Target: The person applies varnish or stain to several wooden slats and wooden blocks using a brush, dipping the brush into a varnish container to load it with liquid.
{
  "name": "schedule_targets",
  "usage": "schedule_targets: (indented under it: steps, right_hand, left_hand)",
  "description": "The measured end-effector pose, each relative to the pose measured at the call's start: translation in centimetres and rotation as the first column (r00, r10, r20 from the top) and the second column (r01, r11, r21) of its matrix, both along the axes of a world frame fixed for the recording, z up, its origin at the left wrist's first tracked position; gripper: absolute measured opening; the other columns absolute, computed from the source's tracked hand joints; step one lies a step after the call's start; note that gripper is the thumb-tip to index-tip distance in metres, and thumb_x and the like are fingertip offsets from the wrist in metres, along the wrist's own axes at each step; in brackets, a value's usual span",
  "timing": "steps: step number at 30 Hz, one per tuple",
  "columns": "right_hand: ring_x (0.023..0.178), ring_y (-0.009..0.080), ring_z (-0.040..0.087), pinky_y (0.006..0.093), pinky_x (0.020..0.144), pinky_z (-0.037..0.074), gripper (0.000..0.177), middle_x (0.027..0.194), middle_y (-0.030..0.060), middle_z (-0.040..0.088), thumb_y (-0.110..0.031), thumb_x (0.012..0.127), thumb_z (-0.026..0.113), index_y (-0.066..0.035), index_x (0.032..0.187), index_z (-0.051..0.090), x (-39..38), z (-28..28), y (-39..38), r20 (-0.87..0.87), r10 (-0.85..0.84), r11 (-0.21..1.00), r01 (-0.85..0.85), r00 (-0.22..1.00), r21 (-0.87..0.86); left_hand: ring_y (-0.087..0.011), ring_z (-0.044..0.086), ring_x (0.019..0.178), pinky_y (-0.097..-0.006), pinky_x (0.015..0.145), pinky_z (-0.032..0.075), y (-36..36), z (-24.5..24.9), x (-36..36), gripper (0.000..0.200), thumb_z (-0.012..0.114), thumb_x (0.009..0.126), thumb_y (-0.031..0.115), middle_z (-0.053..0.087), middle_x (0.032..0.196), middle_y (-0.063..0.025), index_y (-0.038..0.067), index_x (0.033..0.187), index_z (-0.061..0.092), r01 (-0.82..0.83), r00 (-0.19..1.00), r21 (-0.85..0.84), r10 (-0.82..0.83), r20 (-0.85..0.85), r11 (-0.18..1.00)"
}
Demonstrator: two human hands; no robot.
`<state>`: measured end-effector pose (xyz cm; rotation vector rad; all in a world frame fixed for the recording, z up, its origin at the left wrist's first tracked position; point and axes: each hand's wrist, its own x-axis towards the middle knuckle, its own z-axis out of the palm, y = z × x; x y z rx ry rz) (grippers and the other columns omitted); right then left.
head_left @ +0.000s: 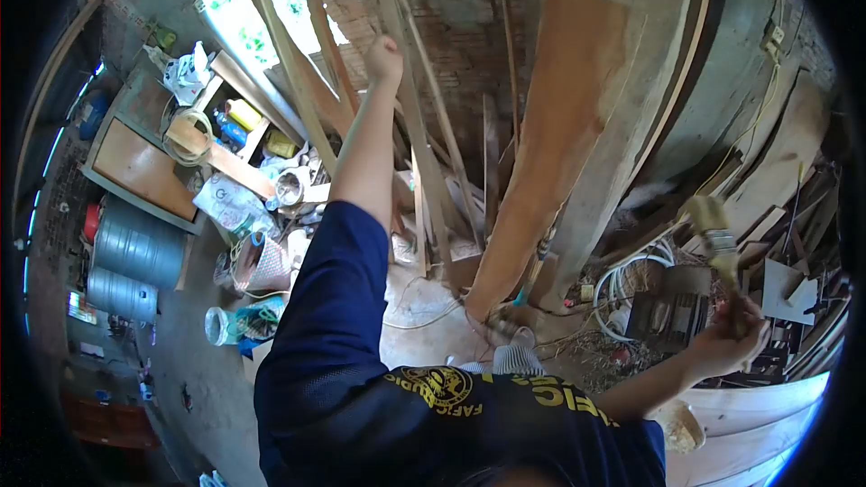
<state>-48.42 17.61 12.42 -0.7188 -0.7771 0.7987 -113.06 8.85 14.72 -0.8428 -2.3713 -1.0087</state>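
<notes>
My right hand [735, 338] is closed around the handle of a paintbrush [717, 239], its bristles pointing up and away from me. My left hand [385, 59] is raised on an outstretched arm, with the fingers curled against a narrow wooden plank [417, 126] that leans upright; the fingertips are partly hidden. Between my arms stands a wide reddish-brown board [555, 135], tilted beside a paler, broad plank [622, 117]. Below my right forearm, a pale open container [681, 424] shows in part.
Several planks lean against the brick wall [451, 36]. A coiled white hose [622, 284] and wood scraps lie at right. At left are a blue drum [135, 243], a cabinet [144, 167], a basket [262, 261] and bottles [242, 114]. Cords cross the floor.
</notes>
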Motion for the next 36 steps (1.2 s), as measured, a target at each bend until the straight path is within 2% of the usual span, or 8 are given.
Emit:
schedule_targets:
  steps: [4, 6, 9, 11, 18, 25, 29, 36]
  right_hand:
    - [0.046, 0.0112, 0.048, 0.0206, 0.037, 0.035, 0.028, 0.072, 0.0062, 0.058, -0.029, 0.089, 0.048, -0.006, 0.073, 0.051, -1.0, -2.5, -0.7, 0.018, 0.168, 0.976, -0.163, 0.986, -0.143]
    - [0.043, 0.0107, 0.045, 0.0204, 0.035, 0.033, 0.028, 0.072, 0.0069, 0.058, -0.026, 0.09, 0.047, -0.005, 0.072, 0.049, -0.5, -4.5, -1.2, 0.028, 0.176, 0.968, -0.167, 0.984, -0.188]
    - [0.039, 0.0096, 0.043, 0.0197, 0.033, 0.03, 0.027, 0.069, 0.0065, 0.056, -0.022, 0.09, 0.046, -0.005, 0.069, 0.046, -0.3, -4.1, -2.4, 0.083, 0.187, 0.963, -0.167, 0.979, -0.212]
    - [0.039, 0.0097, 0.043, 0.0198, 0.033, 0.03, 0.027, 0.067, 0.0056, 0.055, -0.022, 0.091, 0.045, -0.004, 0.07, 0.047, 0.5, -4.7, -3.3, 0.12, 0.142, 0.962, -0.109, 0.983, -0.249]
    - [0.041, 0.009, 0.044, 0.0194, 0.034, 0.03, 0.027, 0.062, 0.0042, 0.054, -0.025, 0.092, 0.044, -0.006, 0.072, 0.047, 3.2, -6.3, -5.5, 0.178, 0.107, 0.945, -0.044, 0.978, -0.325]
    - [0.045, 0.0133, 0.054, 0.0225, 0.038, 0.045, 0.041, 0.076, 0.0098, 0.06, -0.037, 0.095, 0.03, -0.002, 0.096, 0.051, 1.4, -6.9, -8.2, 0.291, 0.572, 0.787, -0.412, 0.767, -0.46]
    - [0.048, 0.0165, 0.058, 0.0269, 0.042, 0.048, 0.056, 0.073, 0.0118, 0.063, -0.049, 0.094, 0.027, 0.0, 0.095, 0.054, -1.7, -9.9, -11.6, 0.102, 0.781, 0.563, -0.624, 0.616, -0.542]
    - [0.049, 0.0101, 0.052, 0.0229, 0.045, 0.041, 0.05, 0.074, 0.0078, 0.063, -0.047, 0.094, 0.035, -0.003, 0.089, 0.059, -4.7, -11.6, -20.3, 0.175, 0.927, 0.363, -0.669, 0.333, -0.649]
  left_hand:
    - [-0.0293, 0.056, 0.097, -0.0367, 0.083, 0.044, -0.2, -1.4, 0.7, 0.031, 0.065, 0.073, 0.021, 0.059, 0.104, -0.0153, 0.006, 0.098, 0.056, -0.033, 0.999, 0.063, 0.033, 0.002, 0.997]
    - [-0.0282, 0.06, 0.094, -0.0358, 0.078, 0.046, 0.6, -2.4, -1.7, 0.047, 0.067, 0.071, 0.025, 0.061, 0.104, -0.0161, 0.003, 0.11, 0.056, 0.043, 0.909, 0.334, -0.175, 0.377, 0.942]
    - [-0.026, 0.058, 0.097, -0.0346, 0.08, 0.045, 2.8, -0.8, -0.3, 0.058, 0.068, 0.072, 0.032, 0.059, 0.11, -0.0151, 0.0, 0.117, 0.051, -0.039, 0.818, 0.39, -0.194, 0.541, 0.92]
    - [-0.028, 0.051, 0.109, -0.0369, 0.09, 0.041, 2.8, 0.2, 3.1, 0.059, 0.066, 0.076, 0.037, 0.054, 0.113, -0.019, -0.003, 0.115, 0.048, 0.034, 0.909, 0.317, -0.161, 0.385, 0.948]
    - [-0.025, 0.057, 0.077, -0.0356, 0.071, 0.043, -3.1, -0.9, 6.3, 0.037, 0.056, 0.085, 0.035, 0.058, 0.08, -0.0127, -0.001, 0.095, 0.053, 0.096, 0.968, 0.393, -0.178, 0.178, 0.914]
    - [-0.0082, 0.049, 0.07, -0.0213, 0.063, 0.04, -20.4, 2.4, 17.7, 0.014, 0.06, 0.086, 0.016, 0.05, 0.075, -0.0014, 0.006, 0.089, 0.05, 0.232, 0.87, 0.651, -0.454, 0.194, 0.723]
    - [-0.0115, 0.051, 0.074, -0.0248, 0.069, 0.042, -32.6, 5.1, 25.2, 0.016, 0.059, 0.082, 0.007, 0.052, 0.078, -0.0029, 0.005, 0.094, 0.049, 0.26, 0.947, 0.542, -0.32, 0.018, 0.799]
    - [-0.0206, 0.052, 0.076, -0.0333, 0.07, 0.041, -55.6, 13.0, 40.7, 0.022, 0.054, 0.08, 0.023, 0.052, 0.081, -0.0087, 0.001, 0.082, 0.052, 0.101, 0.995, 0.849, -0.037, -0.096, 0.518]
